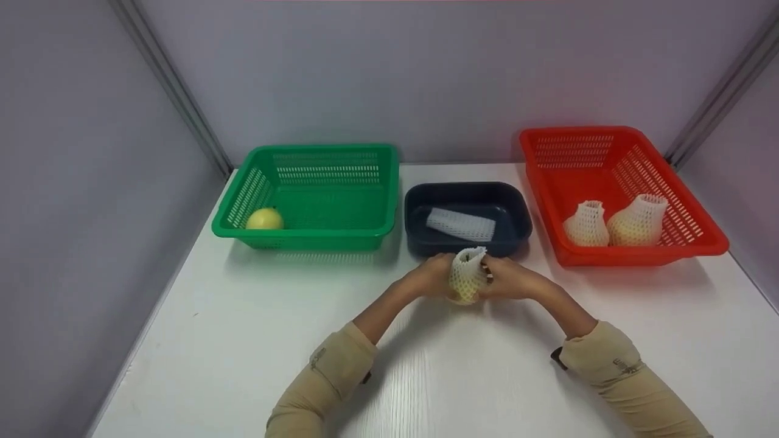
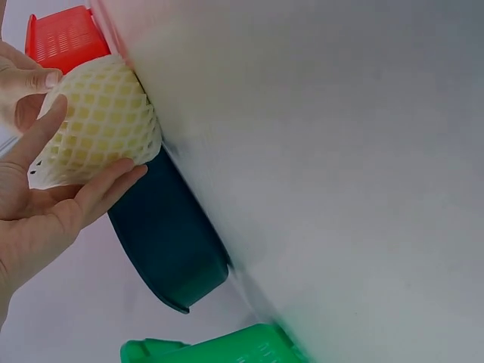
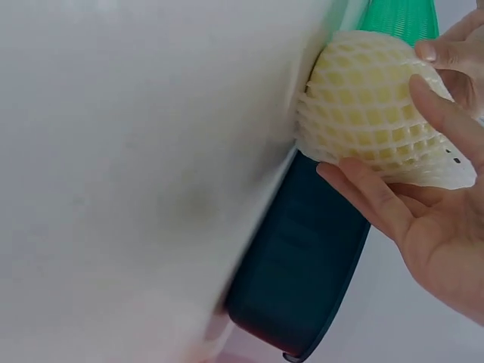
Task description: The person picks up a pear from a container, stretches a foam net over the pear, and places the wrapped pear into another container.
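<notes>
A round yellow fruit in a white foam net [image 1: 466, 281] is held between both hands, just in front of the dark blue bin [image 1: 420, 246]. My left hand [image 1: 433, 277] grips its left side, thumb and fingers spread around the net. From the right, my right hand [image 1: 510, 280] holds it the same way. The net's loose end stands up above the fruit in the head view. In the left wrist view the yellow skin shows through the mesh of the foam net [image 2: 102, 113]; the right wrist view shows the netted fruit [image 3: 370, 98] from the other side.
An unfilled white foam net [image 1: 461, 225] lies inside the blue bin. At the left, a green basket [image 1: 328, 204] has one bare yellow fruit [image 1: 265, 219]. The red basket [image 1: 569, 182] at the right contains two netted fruits [image 1: 636, 228]. A wall [image 1: 456, 79] stands behind.
</notes>
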`<control>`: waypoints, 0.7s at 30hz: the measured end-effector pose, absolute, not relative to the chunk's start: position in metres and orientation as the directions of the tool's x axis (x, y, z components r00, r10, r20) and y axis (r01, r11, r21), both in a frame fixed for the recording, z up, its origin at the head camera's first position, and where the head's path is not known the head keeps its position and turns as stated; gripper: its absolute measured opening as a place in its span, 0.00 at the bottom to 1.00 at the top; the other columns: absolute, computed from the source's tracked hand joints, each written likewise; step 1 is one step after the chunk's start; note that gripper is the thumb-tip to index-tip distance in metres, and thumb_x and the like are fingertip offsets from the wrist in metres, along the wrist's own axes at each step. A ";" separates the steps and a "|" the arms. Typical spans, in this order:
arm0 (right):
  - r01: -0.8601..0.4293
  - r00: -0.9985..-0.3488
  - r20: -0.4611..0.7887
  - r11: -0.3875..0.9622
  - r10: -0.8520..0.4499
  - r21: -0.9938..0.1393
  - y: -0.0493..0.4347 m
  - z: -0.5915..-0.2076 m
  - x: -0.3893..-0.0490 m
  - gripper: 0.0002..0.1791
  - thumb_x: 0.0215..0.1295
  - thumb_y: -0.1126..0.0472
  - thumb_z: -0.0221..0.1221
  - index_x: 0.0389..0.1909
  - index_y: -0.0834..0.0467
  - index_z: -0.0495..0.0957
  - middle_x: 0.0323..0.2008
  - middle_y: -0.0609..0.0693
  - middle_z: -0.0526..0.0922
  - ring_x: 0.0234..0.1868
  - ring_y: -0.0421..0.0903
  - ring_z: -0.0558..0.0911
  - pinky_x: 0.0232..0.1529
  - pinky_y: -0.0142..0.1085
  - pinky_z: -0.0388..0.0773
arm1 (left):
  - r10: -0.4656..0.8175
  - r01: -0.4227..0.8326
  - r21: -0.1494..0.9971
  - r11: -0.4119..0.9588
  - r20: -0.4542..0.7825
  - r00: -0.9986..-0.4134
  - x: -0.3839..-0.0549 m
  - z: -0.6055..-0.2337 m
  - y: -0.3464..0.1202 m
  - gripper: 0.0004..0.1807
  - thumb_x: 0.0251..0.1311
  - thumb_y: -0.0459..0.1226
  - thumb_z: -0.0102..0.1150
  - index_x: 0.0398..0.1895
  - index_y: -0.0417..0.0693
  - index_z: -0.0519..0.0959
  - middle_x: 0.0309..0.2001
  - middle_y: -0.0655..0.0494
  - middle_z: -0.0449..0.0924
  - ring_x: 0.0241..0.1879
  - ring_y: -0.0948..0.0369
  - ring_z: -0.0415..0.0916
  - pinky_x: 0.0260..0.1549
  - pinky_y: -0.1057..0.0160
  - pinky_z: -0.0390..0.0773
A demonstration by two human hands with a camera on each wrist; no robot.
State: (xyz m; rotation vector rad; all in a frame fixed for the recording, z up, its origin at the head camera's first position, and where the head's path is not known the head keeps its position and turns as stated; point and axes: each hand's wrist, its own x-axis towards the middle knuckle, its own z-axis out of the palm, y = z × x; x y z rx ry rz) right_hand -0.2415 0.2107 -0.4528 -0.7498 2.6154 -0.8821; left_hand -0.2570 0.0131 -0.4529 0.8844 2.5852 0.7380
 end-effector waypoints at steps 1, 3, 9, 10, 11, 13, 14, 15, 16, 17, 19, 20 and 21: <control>-0.388 -0.825 -0.093 0.678 -0.558 -0.625 0.211 -0.453 -0.242 0.27 0.47 0.65 0.64 0.47 0.71 0.67 0.42 0.62 0.77 0.42 0.55 0.75 0.46 0.50 0.72 | 0.631 0.465 0.564 0.683 -0.135 -0.764 -0.258 -0.453 0.013 0.36 0.43 0.35 0.72 0.57 0.36 0.66 0.49 0.47 0.72 0.52 0.53 0.68 0.51 0.62 0.67; -0.392 -0.821 -0.092 0.673 -0.564 -0.627 0.211 -0.455 -0.244 0.27 0.46 0.65 0.65 0.46 0.71 0.67 0.40 0.60 0.77 0.40 0.54 0.75 0.45 0.50 0.72 | 0.617 0.437 0.565 0.700 -0.168 -0.769 -0.260 -0.454 0.014 0.38 0.43 0.35 0.72 0.58 0.36 0.65 0.50 0.46 0.71 0.52 0.53 0.68 0.50 0.62 0.68; -0.389 -0.812 -0.101 0.662 -0.575 -0.641 0.212 -0.457 -0.246 0.27 0.44 0.65 0.64 0.44 0.71 0.66 0.36 0.57 0.76 0.37 0.51 0.74 0.42 0.48 0.73 | 0.595 0.389 0.560 0.731 -0.245 -0.766 -0.263 -0.455 0.016 0.42 0.43 0.37 0.72 0.61 0.36 0.60 0.52 0.45 0.70 0.53 0.52 0.68 0.50 0.61 0.68; -0.391 -0.811 -0.101 0.662 -0.576 -0.640 0.212 -0.457 -0.246 0.26 0.44 0.65 0.64 0.44 0.71 0.66 0.36 0.56 0.75 0.36 0.51 0.74 0.42 0.47 0.73 | 0.596 0.391 0.556 0.734 -0.250 -0.763 -0.263 -0.455 0.016 0.42 0.43 0.37 0.72 0.61 0.36 0.60 0.52 0.45 0.70 0.53 0.52 0.68 0.50 0.61 0.69; -0.395 -0.811 -0.098 0.663 -0.577 -0.636 0.212 -0.457 -0.247 0.26 0.44 0.65 0.64 0.44 0.71 0.66 0.35 0.56 0.75 0.36 0.51 0.74 0.41 0.47 0.73 | 0.597 0.395 0.549 0.736 -0.252 -0.762 -0.264 -0.455 0.016 0.42 0.43 0.38 0.72 0.60 0.36 0.60 0.52 0.45 0.70 0.52 0.52 0.69 0.49 0.61 0.69; -0.400 -0.813 -0.087 0.660 -0.576 -0.636 0.212 -0.457 -0.247 0.26 0.44 0.65 0.64 0.44 0.71 0.67 0.35 0.56 0.75 0.36 0.50 0.74 0.40 0.47 0.73 | 0.592 0.399 0.535 0.745 -0.252 -0.766 -0.265 -0.456 0.018 0.42 0.42 0.39 0.73 0.60 0.36 0.60 0.50 0.45 0.71 0.51 0.51 0.70 0.47 0.61 0.70; -0.396 -0.817 -0.084 0.661 -0.571 -0.637 0.212 -0.457 -0.247 0.27 0.44 0.65 0.64 0.45 0.71 0.67 0.36 0.56 0.76 0.36 0.51 0.74 0.41 0.47 0.73 | 0.587 0.395 0.535 0.747 -0.252 -0.769 -0.266 -0.456 0.018 0.42 0.41 0.38 0.73 0.59 0.36 0.61 0.50 0.45 0.72 0.50 0.52 0.70 0.46 0.62 0.71; -0.390 -0.822 -0.083 0.662 -0.564 -0.640 0.212 -0.458 -0.247 0.27 0.44 0.65 0.65 0.46 0.71 0.67 0.36 0.56 0.76 0.37 0.51 0.74 0.41 0.47 0.73 | 0.583 0.389 0.539 0.747 -0.249 -0.774 -0.267 -0.456 0.018 0.42 0.40 0.38 0.74 0.58 0.36 0.62 0.49 0.46 0.72 0.49 0.52 0.71 0.45 0.62 0.71; -0.380 -0.827 -0.083 0.662 -0.556 -0.646 0.211 -0.458 -0.247 0.28 0.44 0.65 0.65 0.46 0.71 0.66 0.37 0.57 0.76 0.37 0.51 0.75 0.42 0.47 0.73 | 0.576 0.382 0.544 0.747 -0.244 -0.780 -0.267 -0.455 0.018 0.42 0.39 0.37 0.74 0.57 0.36 0.63 0.48 0.46 0.73 0.47 0.53 0.72 0.43 0.62 0.72; -0.374 -0.832 -0.080 0.660 -0.550 -0.652 0.211 -0.458 -0.247 0.29 0.45 0.64 0.65 0.47 0.71 0.66 0.38 0.57 0.76 0.39 0.52 0.75 0.43 0.48 0.73 | 0.569 0.370 0.555 0.745 -0.239 -0.787 -0.267 -0.454 0.018 0.42 0.38 0.37 0.75 0.57 0.36 0.63 0.47 0.46 0.73 0.47 0.53 0.72 0.42 0.62 0.73; -0.353 -0.841 -0.080 0.656 -0.534 -0.667 0.212 -0.458 -0.246 0.30 0.46 0.63 0.64 0.50 0.71 0.65 0.41 0.59 0.76 0.42 0.54 0.75 0.46 0.49 0.72 | 0.559 0.345 0.583 0.735 -0.233 -0.796 -0.267 -0.452 0.016 0.41 0.37 0.36 0.76 0.57 0.38 0.64 0.48 0.48 0.73 0.46 0.55 0.72 0.41 0.63 0.72; -0.335 -0.847 -0.089 0.655 -0.525 -0.677 0.212 -0.457 -0.246 0.32 0.46 0.62 0.64 0.51 0.71 0.64 0.43 0.60 0.76 0.43 0.54 0.74 0.47 0.50 0.72 | 0.554 0.331 0.603 0.726 -0.227 -0.801 -0.267 -0.450 0.014 0.42 0.36 0.36 0.76 0.57 0.39 0.64 0.48 0.48 0.73 0.47 0.55 0.72 0.42 0.63 0.72; -0.317 -0.850 -0.096 0.648 -0.518 -0.693 0.213 -0.455 -0.246 0.34 0.47 0.61 0.64 0.53 0.71 0.63 0.45 0.61 0.75 0.45 0.55 0.74 0.48 0.50 0.71 | 0.552 0.322 0.619 0.716 -0.220 -0.804 -0.266 -0.448 0.012 0.43 0.37 0.36 0.76 0.58 0.40 0.64 0.49 0.48 0.73 0.48 0.55 0.71 0.42 0.63 0.72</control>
